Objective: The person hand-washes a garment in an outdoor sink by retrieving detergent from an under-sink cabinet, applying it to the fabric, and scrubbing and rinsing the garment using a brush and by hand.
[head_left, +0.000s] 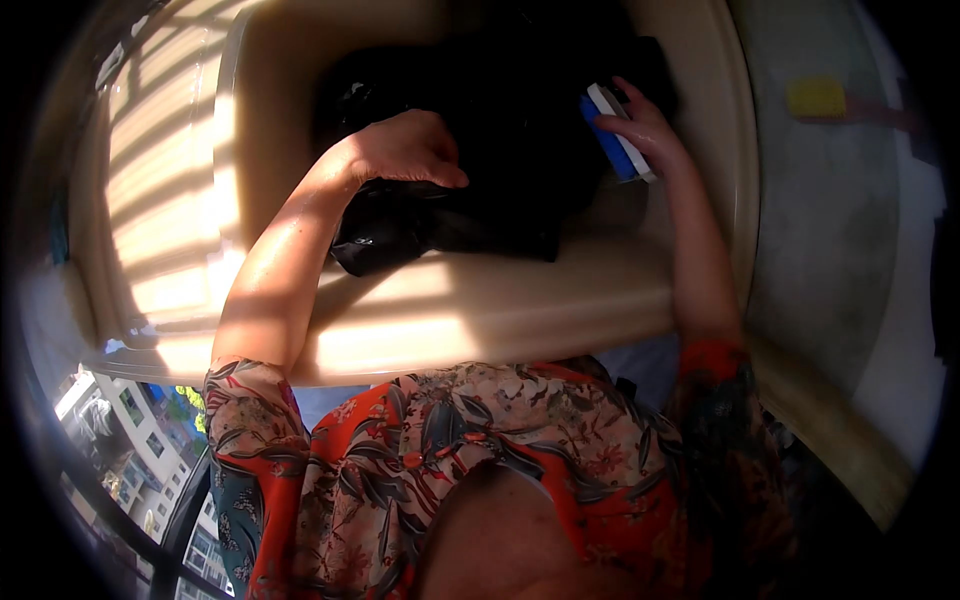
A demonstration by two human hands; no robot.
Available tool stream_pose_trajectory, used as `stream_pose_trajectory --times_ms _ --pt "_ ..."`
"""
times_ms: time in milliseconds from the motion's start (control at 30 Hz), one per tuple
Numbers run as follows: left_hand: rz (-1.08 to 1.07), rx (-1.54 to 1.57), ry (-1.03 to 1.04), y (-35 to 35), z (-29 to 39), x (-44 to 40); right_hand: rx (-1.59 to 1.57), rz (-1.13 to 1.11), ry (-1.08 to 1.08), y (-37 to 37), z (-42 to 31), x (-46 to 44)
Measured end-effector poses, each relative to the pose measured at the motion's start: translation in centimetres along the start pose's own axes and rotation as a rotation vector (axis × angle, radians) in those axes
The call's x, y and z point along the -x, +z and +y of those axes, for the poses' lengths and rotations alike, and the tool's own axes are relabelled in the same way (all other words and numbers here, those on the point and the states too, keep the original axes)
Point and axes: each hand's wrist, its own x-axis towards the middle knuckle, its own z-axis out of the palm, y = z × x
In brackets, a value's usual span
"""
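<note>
A wet, black garment (500,150) lies bunched in a cream-coloured washbasin (390,320). My left hand (405,150) is at the garment's left part, its fingers closed and curled down into the dark cloth. Shade hides most of those fingertips. On the right, my right hand (645,130) grips a scrubbing brush (615,140) with a white back and blue bristles. The brush is tilted, its bristles facing left, over the garment's right side. I cannot tell whether they touch the cloth.
Right of the basin, a yellow-headed brush (815,98) with a pinkish handle lies on a grey surface (820,230). Barred sunlight falls across the basin's left ledge (160,200). A window (130,460) with buildings beyond is at lower left.
</note>
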Motion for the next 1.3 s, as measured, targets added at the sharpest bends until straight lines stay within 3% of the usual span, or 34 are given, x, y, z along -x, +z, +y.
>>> stream_pose_trajectory --times_ms 133,333,433,467,600,700,833,933,967,1033,1100,1167,1300 --pt "-0.015 -0.112 0.044 0.7 0.3 -0.5 0.217 -0.074 -0.193 0.4 -5.8 -1.7" --pt "-0.003 -0.081 0.074 0.9 0.1 -0.4 0.667 -0.346 0.096 0.9 -6.5 -8.2" --pt "-0.006 -0.041 0.011 0.6 0.3 -0.3 0.755 -0.255 -0.042 1.7 -4.7 -7.7" --pt "0.013 -0.024 0.013 0.4 0.4 -0.2 0.689 -0.298 -0.021 1.2 -4.9 -7.0" --pt "0.110 -0.011 0.037 -0.2 0.4 0.1 0.560 -0.076 -0.130 -2.4 -4.4 -4.6" --pt "0.250 0.061 -0.007 -1.9 0.5 0.9 0.421 -0.001 -0.168 -6.0 -9.0 -2.6" --pt "0.883 0.221 -0.024 -3.3 -0.9 0.8 0.236 0.124 -0.389 -8.0 -15.8 -3.2" --pt "1.145 0.247 -0.004 -3.3 -5.2 -0.9 0.451 0.532 -0.702 -4.5 -15.8 -5.1" --pt "1.056 0.330 -0.159 -2.5 -5.0 -0.9 0.484 0.583 -0.351 -3.6 -14.5 -6.5" --pt "0.869 0.503 -0.468 -0.5 -3.9 -0.9 0.319 0.418 -0.495 -1.3 -9.1 -7.3" --pt "0.512 0.684 -0.453 0.5 -6.1 -1.5 0.512 0.392 -0.313 2.1 -4.4 -5.8" --pt "0.547 0.689 -0.475 1.7 -9.6 -3.0 0.665 0.329 -0.035 5.1 0.0 -4.8" --pt "0.563 0.659 -0.560 1.6 -7.3 -2.2 0.581 0.406 -0.255 7.7 6.0 -6.2"
